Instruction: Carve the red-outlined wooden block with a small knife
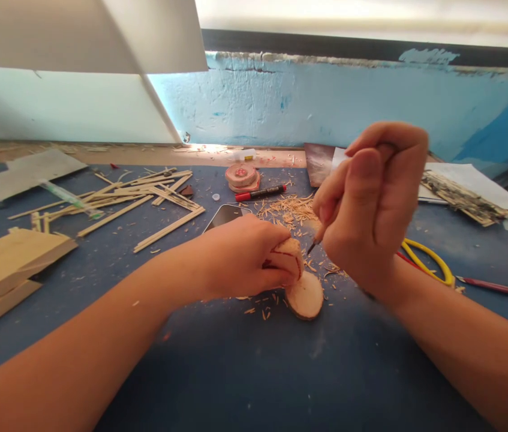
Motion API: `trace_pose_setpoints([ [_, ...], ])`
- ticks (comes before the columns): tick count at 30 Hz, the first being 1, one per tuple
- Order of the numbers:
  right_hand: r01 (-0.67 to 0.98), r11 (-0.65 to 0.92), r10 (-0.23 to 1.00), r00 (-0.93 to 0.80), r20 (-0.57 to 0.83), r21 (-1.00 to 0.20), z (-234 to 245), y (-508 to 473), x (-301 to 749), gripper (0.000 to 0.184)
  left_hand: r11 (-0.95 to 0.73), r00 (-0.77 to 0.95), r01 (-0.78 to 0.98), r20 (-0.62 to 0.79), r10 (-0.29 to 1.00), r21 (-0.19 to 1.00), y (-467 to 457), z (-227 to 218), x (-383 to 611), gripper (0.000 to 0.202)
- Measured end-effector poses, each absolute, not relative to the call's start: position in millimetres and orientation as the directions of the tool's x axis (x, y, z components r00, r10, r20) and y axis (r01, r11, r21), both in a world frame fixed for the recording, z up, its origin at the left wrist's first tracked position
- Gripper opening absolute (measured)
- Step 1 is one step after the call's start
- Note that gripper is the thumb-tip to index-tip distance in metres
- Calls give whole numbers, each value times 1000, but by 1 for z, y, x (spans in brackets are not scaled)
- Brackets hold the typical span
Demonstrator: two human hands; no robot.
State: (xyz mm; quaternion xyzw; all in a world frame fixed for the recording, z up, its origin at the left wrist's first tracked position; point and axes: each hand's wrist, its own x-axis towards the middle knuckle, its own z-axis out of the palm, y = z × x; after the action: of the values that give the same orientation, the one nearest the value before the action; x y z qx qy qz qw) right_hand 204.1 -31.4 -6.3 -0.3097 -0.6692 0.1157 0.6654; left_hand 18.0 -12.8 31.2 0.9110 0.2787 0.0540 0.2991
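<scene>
My left hand (254, 255) is closed around a small pale wood piece (293, 264) with a red line drawn along it. Directly below sits a flat rounded wooden part (306, 296) with a darker edge; whether the two are one carving I cannot tell. My right hand (370, 198) is raised just to the right, fingers curled into a fist around a slim carving tool (317, 236). The tool's dark narrow tip points down and left, close to the wood but seemingly apart from it. Most of its handle is hidden in the fist.
Wood shavings (289, 211) lie beyond the hands. Behind are a phone (224, 217), a red-and-black marker (260, 193) and round wood pieces (242, 177). Thin sticks (119, 201) and wooden boards (11, 261) lie left; yellow handles (436, 261) and a pencil (501, 288) right.
</scene>
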Motion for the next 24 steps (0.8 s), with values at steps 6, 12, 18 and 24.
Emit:
trace_pose_setpoints([
  [6, 279, 747, 614, 58, 787, -604, -7, -33, 203, 11, -677, 844, 462, -49, 534, 573, -12, 30, 18, 10],
  [12, 319, 731, 624, 44, 780, -603, -10, -34, 205, 11, -688, 848, 451, -34, 528, 569, -11, 31, 19, 15],
  [18, 277, 757, 616, -1, 788, -592, -5, -35, 205, 8, -688, 837, 482, -55, 544, 542, -13, 31, 18, 6],
  [24, 261, 763, 620, -36, 784, -591, -13, -38, 204, 9, -686, 847, 464, -53, 530, 561, -11, 31, 19, 6],
])
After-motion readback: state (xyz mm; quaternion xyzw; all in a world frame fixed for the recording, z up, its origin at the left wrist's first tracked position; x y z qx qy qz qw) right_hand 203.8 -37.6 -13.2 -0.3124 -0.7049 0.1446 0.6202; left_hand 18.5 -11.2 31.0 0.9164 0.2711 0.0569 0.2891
